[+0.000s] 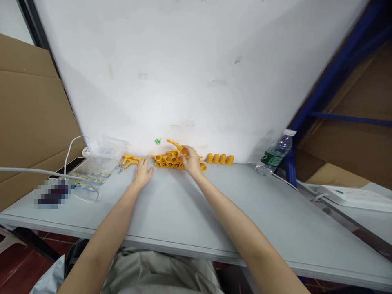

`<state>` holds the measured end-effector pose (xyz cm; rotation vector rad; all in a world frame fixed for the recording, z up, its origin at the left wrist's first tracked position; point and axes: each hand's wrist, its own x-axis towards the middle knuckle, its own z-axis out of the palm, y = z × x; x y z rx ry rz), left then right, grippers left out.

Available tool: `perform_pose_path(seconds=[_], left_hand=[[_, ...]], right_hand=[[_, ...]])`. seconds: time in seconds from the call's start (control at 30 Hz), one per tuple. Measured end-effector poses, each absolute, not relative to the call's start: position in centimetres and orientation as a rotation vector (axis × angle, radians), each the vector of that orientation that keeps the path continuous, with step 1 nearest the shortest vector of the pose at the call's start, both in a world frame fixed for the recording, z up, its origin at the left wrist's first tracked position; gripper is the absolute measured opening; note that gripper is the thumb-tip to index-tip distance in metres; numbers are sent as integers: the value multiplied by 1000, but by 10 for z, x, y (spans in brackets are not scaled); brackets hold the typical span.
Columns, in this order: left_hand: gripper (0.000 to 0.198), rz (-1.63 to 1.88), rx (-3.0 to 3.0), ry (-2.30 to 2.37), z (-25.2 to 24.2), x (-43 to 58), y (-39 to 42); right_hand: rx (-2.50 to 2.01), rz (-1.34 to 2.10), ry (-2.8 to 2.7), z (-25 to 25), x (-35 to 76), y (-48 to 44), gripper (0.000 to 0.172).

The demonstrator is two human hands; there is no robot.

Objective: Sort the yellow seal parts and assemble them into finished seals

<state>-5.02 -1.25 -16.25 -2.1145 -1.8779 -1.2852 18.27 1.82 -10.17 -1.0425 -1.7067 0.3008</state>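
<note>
My right hand [192, 162] is closed around a yellow cone-shaped piece with a thin stem [175, 144], its stem pointing up and left. Just below it lies a stacked pile of yellow cone-shaped pieces [169, 165], their round open ends facing me. Left of the pile, my left hand [143, 173] rests on the table with fingers spread, the fingertips beside yellow branched pieces [130, 159]. Small metal screws [120, 168] lie near those pieces. To the right of my right hand stand several yellow cups [216, 158] in a row.
A white panel [190, 81] rises behind the grey table [177, 208]. Clear plastic bags [107, 148], a white cable [39, 170] and a phone [72, 166] lie at left. A tilted water bottle [275, 153] leans at right, near a blue frame [292, 163].
</note>
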Motion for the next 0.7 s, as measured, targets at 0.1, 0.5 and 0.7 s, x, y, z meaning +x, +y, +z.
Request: perform_pose_path(seconds=[0.1, 0.5, 0.7], left_hand=[[43, -1279, -2124, -1863, -165, -49, -11], [30, -1297, -2116, -1799, -170, -50, -6], [29, -1289, -2172, -1779, -172, -50, -5]], right_hand=[[-1087, 214, -1896, -105, 162, 21, 43], [-1506, -120, -2306, -107, 104, 29, 44], [-1590, -162, -2350, -100, 105, 28, 38]])
